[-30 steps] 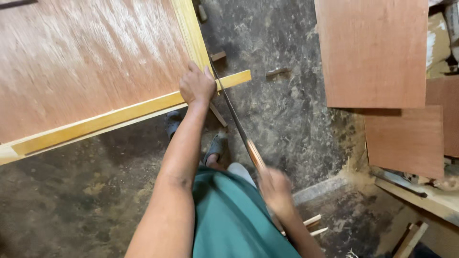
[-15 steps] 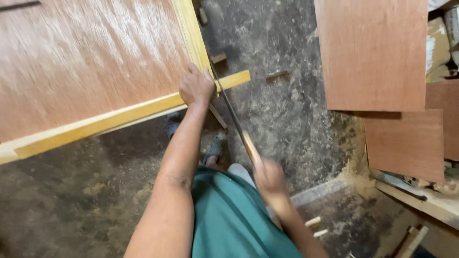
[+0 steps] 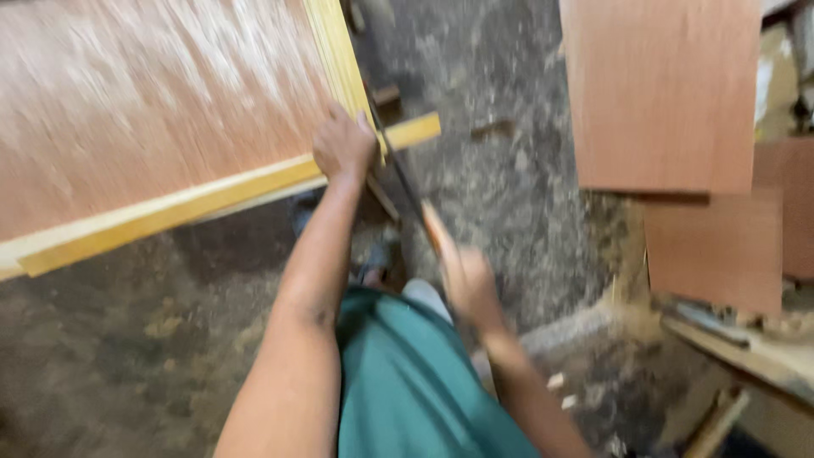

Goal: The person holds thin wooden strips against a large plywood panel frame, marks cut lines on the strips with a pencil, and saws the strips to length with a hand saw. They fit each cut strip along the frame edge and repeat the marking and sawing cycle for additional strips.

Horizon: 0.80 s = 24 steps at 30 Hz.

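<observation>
My left hand (image 3: 343,146) presses down on the corner of a plywood panel (image 3: 144,110) edged with pale yellow wooden strips (image 3: 170,208). My right hand (image 3: 468,284) grips the wooden handle of a hand saw (image 3: 405,188), blurred by motion. The saw blade runs up to the yellow strip just right of my left hand, where the strip's end (image 3: 413,131) sticks out past the corner. The view is blurred.
Reddish plywood sheets (image 3: 661,93) lean at the right, with a smaller one (image 3: 716,250) below. A rough concrete floor (image 3: 509,195) with sawdust lies underneath. Wood offcuts and a bench edge (image 3: 746,352) sit at the lower right.
My right hand with the saw handle has moved along the saw's line, in a sawing stroke. My left hand stays on the panel corner.
</observation>
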Each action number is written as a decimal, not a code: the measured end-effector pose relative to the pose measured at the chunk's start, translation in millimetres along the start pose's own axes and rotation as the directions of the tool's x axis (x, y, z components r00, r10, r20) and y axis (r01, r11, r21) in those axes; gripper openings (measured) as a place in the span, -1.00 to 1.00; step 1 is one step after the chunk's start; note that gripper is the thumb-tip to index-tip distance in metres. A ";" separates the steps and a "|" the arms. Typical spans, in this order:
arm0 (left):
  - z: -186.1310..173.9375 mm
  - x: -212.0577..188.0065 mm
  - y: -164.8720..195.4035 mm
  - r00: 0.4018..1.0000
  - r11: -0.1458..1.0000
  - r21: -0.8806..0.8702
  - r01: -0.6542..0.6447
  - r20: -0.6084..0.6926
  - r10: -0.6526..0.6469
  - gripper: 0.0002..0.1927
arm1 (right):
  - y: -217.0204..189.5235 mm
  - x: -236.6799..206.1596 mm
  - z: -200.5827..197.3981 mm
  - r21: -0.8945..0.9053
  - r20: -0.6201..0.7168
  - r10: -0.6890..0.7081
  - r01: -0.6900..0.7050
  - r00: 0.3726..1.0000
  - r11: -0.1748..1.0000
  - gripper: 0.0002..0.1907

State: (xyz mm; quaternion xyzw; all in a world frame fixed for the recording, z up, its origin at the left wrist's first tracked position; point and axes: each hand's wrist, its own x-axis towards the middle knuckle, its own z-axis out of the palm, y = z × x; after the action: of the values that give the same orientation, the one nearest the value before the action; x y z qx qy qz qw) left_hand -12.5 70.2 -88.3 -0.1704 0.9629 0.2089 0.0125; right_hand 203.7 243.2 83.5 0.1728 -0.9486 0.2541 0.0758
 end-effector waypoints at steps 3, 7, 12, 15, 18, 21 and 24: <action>-2.8 -6.0 -1.2 0.999 1.000 0.012 0.017 0.050 -0.018 -0.47 | 15.7 13.4 33.8 0.243 0.420 0.755 -0.864 0.504 0.442 -0.39; -6.6 -8.3 0.1 0.963 0.976 0.070 -0.205 -0.161 0.214 -0.44 | -12.3 5.1 25.9 0.283 0.427 0.790 -0.895 0.440 0.345 -0.38; -9.7 -2.0 4.8 1.000 0.999 0.030 -0.017 0.019 0.016 -0.52 | -7.2 15.0 36.4 0.197 0.326 0.783 -0.848 0.529 0.491 -0.36; -8.6 0.2 6.3 0.998 0.999 -0.021 0.036 0.045 -0.035 -0.54 | 8.3 3.4 44.9 0.192 0.288 0.741 -0.795 0.607 0.576 -0.37; -7.0 -1.0 6.2 0.998 1.000 -0.007 0.027 0.062 -0.026 -0.54 | -13.1 -41.8 10.0 0.205 0.285 0.714 -0.769 0.639 0.606 -0.45; -4.1 -1.8 5.0 1.000 1.000 0.003 0.010 0.025 -0.010 -0.55 | -52.0 -79.3 -51.0 0.269 0.445 0.841 -0.942 0.307 0.202 -0.56; -3.0 -1.5 3.9 0.999 0.999 0.012 -0.030 -0.023 0.030 -0.50 | -60.1 -65.3 -64.7 0.079 0.446 0.857 -0.965 0.259 0.251 -0.48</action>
State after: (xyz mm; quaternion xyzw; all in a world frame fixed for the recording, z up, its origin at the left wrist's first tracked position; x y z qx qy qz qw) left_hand -12.3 72.8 -83.9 -0.1583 0.9667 0.2013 -0.0010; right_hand 290.0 246.2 151.4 -0.3704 -0.8052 0.3762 -0.2701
